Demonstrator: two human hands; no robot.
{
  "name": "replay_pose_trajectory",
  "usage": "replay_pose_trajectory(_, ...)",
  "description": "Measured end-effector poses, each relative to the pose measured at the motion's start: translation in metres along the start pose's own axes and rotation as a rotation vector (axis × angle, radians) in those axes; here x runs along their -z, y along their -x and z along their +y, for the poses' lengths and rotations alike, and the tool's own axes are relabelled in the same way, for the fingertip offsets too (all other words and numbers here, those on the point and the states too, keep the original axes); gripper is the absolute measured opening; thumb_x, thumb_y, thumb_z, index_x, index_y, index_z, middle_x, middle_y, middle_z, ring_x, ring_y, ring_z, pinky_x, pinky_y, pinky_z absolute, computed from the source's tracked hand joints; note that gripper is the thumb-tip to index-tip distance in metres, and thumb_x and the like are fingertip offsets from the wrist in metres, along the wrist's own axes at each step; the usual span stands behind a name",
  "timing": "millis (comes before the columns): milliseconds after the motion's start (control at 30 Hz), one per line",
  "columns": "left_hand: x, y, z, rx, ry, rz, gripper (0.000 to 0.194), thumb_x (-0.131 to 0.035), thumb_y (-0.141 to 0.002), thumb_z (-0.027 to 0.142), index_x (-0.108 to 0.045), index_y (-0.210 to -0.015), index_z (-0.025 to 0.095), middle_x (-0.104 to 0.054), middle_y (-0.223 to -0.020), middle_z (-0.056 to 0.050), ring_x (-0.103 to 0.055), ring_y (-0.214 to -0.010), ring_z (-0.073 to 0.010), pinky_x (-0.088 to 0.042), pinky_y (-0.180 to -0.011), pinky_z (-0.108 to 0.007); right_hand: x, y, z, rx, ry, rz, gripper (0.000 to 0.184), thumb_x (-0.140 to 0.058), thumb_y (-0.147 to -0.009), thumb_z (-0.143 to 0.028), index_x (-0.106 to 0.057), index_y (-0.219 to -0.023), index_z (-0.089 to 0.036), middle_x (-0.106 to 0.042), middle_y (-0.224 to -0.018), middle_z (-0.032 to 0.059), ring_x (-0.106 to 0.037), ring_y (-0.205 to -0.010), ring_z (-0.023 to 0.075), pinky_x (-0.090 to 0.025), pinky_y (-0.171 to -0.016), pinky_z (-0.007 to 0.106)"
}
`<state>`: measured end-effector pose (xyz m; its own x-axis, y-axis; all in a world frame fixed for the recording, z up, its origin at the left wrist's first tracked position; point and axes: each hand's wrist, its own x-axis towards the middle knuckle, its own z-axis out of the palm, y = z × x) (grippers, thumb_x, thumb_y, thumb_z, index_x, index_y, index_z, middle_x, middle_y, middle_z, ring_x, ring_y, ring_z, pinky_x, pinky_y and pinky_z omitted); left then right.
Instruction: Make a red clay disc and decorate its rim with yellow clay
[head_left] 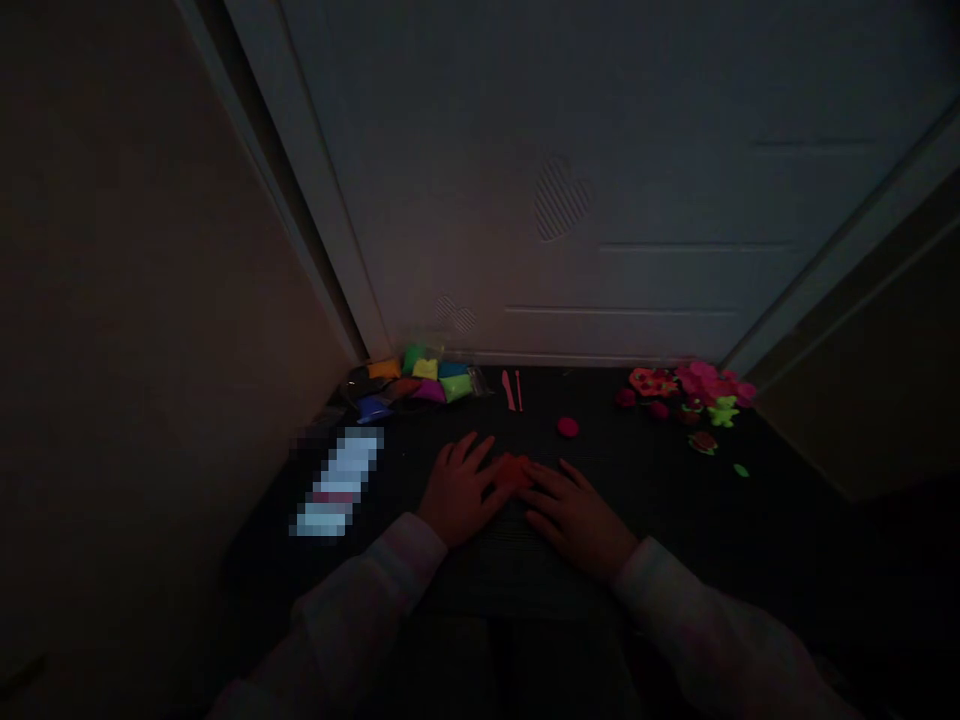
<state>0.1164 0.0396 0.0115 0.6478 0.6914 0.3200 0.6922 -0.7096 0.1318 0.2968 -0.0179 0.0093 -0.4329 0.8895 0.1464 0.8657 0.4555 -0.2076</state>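
A small orange-red piece of what looks like modelling clay (513, 474) lies on the dark table between my two hands. My left hand (459, 492) rests palm down with its fingers spread, the thumb side at the left edge of the clay. From the other side, my right hand (579, 515) reaches in with fingers stretched out, their tips touching the clay's right edge. A round pink-red lump of clay (568, 427) sits a little beyond my right hand. Dim light blurs the finer shape of the piece.
Packets of coloured clay (427, 388) lie at the back left, beside a pink plastic knife (509, 390) and a thin pink stick (518, 391). A lit phone (339, 482) lies left. Pink flower shapes (703, 382) and a yellow-green bear figure (723, 411) are at the back right.
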Motion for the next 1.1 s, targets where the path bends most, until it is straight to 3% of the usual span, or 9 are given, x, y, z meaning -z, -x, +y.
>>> replay_pose_trajectory(233,-0.001,-0.003,-0.001,0.042,0.002,0.001,0.04,-0.031,-0.079,0.042,-0.048,-0.109,0.022,-0.04,-0.123,-0.007,-0.03,-0.113,-0.0257,-0.029,-0.087,-0.045,0.0,0.0,0.0,0.002,-0.008,-0.001,0.033,-0.035,-0.08,-0.034,-0.044,-0.111,-0.029,-0.038,-0.125,0.0047,-0.034,-0.113,0.0178,-0.021,-0.093,0.046)
replay_pose_trajectory(867,0.006,0.011,-0.012,-0.082,0.037,-0.009,0.032,-0.039,-0.076,0.039,-0.053,-0.102,0.028,-0.041,-0.121,-0.004,-0.03,-0.111,-0.0257,-0.028,-0.086,-0.046,0.001,0.0,0.001,-0.006,-0.023,0.013,0.033,-0.033,-0.08,-0.036,-0.046,-0.11,-0.029,-0.039,-0.124,0.004,-0.035,-0.112,0.0169,-0.021,-0.094,0.044)
replay_pose_trajectory(1100,0.007,0.012,-0.015,-0.052,0.046,0.002,0.03,-0.041,-0.075,0.037,-0.055,-0.099,0.026,-0.045,-0.118,-0.004,-0.031,-0.111,-0.0247,-0.028,-0.088,-0.044,0.001,0.0,0.001,0.005,-0.032,0.028,0.034,-0.033,-0.08,-0.036,-0.046,-0.11,-0.028,-0.04,-0.123,0.005,-0.036,-0.111,0.0181,-0.021,-0.094,0.045)
